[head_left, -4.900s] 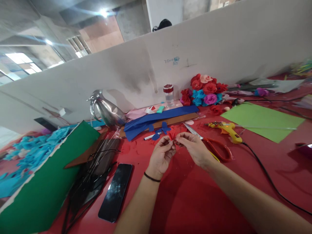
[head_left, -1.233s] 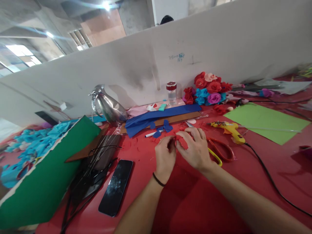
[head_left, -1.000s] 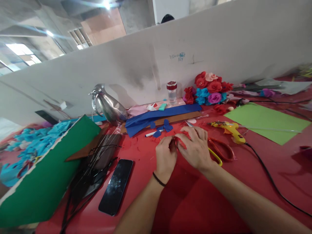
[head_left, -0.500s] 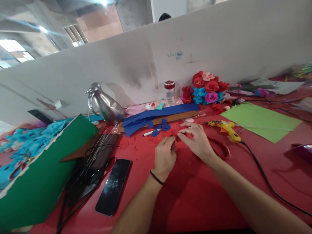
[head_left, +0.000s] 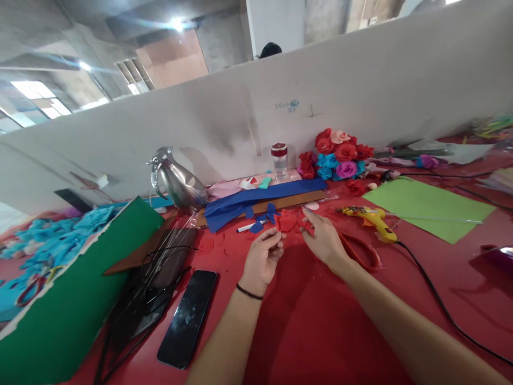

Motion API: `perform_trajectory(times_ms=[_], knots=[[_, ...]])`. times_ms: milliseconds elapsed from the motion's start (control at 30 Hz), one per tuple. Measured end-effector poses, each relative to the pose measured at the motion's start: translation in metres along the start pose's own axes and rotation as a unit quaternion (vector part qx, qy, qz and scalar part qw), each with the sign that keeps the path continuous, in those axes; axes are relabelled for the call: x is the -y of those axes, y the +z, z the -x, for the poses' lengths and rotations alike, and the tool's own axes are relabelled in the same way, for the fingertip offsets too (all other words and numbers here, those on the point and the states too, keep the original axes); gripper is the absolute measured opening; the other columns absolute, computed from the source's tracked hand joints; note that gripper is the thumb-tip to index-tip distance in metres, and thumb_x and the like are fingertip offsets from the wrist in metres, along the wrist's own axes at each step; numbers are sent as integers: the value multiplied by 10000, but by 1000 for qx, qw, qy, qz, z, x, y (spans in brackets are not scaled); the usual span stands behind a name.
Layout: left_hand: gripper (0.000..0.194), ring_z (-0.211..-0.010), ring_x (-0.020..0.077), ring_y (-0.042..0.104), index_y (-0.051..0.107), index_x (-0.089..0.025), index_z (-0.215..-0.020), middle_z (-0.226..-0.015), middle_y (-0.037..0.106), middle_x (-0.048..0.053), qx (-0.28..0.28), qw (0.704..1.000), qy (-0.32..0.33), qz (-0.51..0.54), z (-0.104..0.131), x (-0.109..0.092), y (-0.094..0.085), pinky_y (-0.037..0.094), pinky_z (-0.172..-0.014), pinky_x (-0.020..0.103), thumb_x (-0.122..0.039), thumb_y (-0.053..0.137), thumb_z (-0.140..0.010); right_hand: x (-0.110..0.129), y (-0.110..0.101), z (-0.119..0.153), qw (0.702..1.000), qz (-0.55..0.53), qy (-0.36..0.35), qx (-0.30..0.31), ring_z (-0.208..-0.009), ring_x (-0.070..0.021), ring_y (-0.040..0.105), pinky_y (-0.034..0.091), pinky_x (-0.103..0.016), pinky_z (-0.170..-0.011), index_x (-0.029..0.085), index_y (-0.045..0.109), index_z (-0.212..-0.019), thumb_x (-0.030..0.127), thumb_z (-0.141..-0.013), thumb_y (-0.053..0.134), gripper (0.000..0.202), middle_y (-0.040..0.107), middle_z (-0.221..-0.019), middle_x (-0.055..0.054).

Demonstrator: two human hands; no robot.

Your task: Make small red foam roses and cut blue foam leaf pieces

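Observation:
My left hand (head_left: pixel 262 256) pinches the edge of some red paper (head_left: pixel 289 220) between thumb and fingers, its black wristband showing. To the right of the paper is my right hand (head_left: pixel 324 238), its fingers bent and touching or close to the red paper; whether it grips any cannot be made out. Beyond my left hand are small blue paper pieces (head_left: pixel 271 209) and a white marker (head_left: pixel 244 228). Red-handled scissors (head_left: pixel 371 254) lie partly behind my right wrist. A yellow glue gun (head_left: pixel 374 218) rests to their upper right.
A black phone (head_left: pixel 187 318) and a green board (head_left: pixel 76 299) are at the left. Behind stand a metal jug (head_left: pixel 182 187), a red-lidded jar (head_left: pixel 280 160) and paper flowers (head_left: pixel 340 155). Blue strips (head_left: pixel 260 196) lie before the wall; a light green sheet (head_left: pixel 430 208) is at the right.
My left hand has turned, opening the palm side to view, with red paper now raised at its fingertips. My right hand has shifted slightly away. The camera view has tilted up a little.

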State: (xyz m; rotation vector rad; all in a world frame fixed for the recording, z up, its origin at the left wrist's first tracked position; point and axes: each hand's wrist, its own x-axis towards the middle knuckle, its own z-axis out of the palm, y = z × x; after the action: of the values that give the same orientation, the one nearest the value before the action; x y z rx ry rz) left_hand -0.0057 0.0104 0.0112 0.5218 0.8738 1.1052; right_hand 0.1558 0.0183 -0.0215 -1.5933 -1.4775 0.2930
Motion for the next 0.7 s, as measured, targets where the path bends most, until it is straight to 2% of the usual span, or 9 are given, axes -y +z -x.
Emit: perform_trajectory(times_ms=[67, 200, 267, 433, 567, 700], knots=[[229, -485, 32, 486, 611, -128, -674, -630, 635, 3, 11, 1000, -9, 13, 0, -1, 0, 346, -437, 135, -104, 778, -520, 1, 0, 2, 1000, 2, -26, -10, -902, -269, 612, 486, -415, -808, 197, 678, -1095, 193, -743, 500, 394, 709, -949, -98], [248, -489, 32, 488, 612, -133, -667, -637, 637, -4, 52, 999, 1, -10, 3, 1, 0, 365, -465, 145, -135, 807, -514, 2, -3, 3, 999, -31, -26, 26, -816, -240, 638, 510, -359, -695, 231, 713, -938, 273, -833, 461, 276, 730, -909, -79], [244, -490, 37, 488, 633, -136, -676, -636, 645, -3, 69, 996, 26, -41, 5, 2, 0, 381, -494, 161, -163, 816, -516, -2, -1, 2, 998, -35, -41, 30, -796, -233, 654, 517, -357, -693, 222, 711, -943, 261, -832, 457, 280, 734, -905, -86], [159, -529, 68, 495, 685, -155, -685, -557, 599, -27, 100, 979, 125, -123, 6, 5, -1, 429, -621, 224, -193, 790, -571, -8, 4, -1, 993, -39, -116, -4, -879, -251, 661, 508, -394, -814, 197, 708, -855, 197, -767, 481, 244, 725, -922, -115], [131, -539, 84, 499, 698, -168, -714, -591, 619, -19, 83, 964, 178, -179, 7, 5, 0, 430, -617, 245, -222, 760, -611, 1, -4, 1, 996, -27, -78, -24, -774, -249, 646, 491, -391, -748, 207, 700, -809, 264, -822, 476, 231, 723, -834, -95], [52, -558, 93, 508, 695, -170, -710, -599, 616, -17, 49, 942, 223, -246, 8, 5, 1, 430, -611, 237, -198, 698, -666, 6, -4, 4, 994, -92, -52, 21, -738, -213, 627, 474, -334, -699, 206, 690, -790, 207, -756, 473, 220, 700, -799, -66]])
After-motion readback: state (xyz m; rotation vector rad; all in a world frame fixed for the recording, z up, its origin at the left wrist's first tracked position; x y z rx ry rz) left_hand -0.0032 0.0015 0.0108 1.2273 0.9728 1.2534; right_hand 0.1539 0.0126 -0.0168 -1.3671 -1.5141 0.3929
